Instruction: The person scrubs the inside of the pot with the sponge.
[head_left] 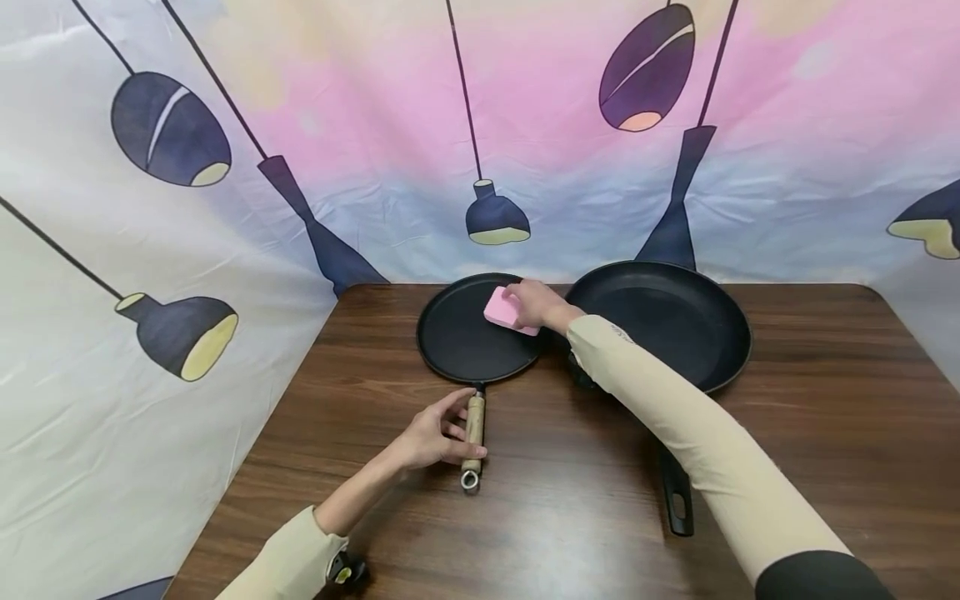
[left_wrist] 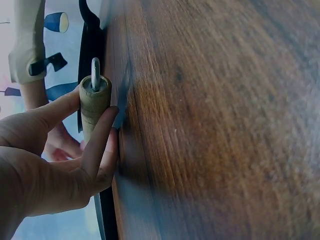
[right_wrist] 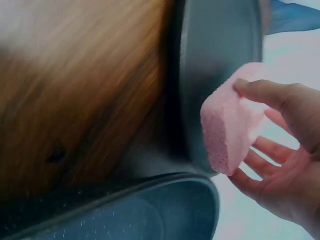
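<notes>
A flat black griddle pan [head_left: 457, 333] lies on the table, its wooden handle [head_left: 475, 425] pointing toward me. My left hand [head_left: 431, 433] grips that handle, thumb on one side and fingers on the other, as the left wrist view also shows. Over the right part of the griddle, my right hand [head_left: 538, 304] holds a pink sponge [head_left: 501, 308]. In the right wrist view the sponge [right_wrist: 227, 122] is pinched between thumb and fingers, close against the pan's surface [right_wrist: 220, 45]; whether it touches there is hard to tell.
A larger, deeper black frying pan [head_left: 667, 321] stands to the right of the griddle, its black handle [head_left: 677, 496] partly under my right sleeve [head_left: 675, 408]. Both pans sit near the back edge of the brown wooden table [head_left: 570, 517]. Behind hangs a cloth printed with lamps [head_left: 390, 125].
</notes>
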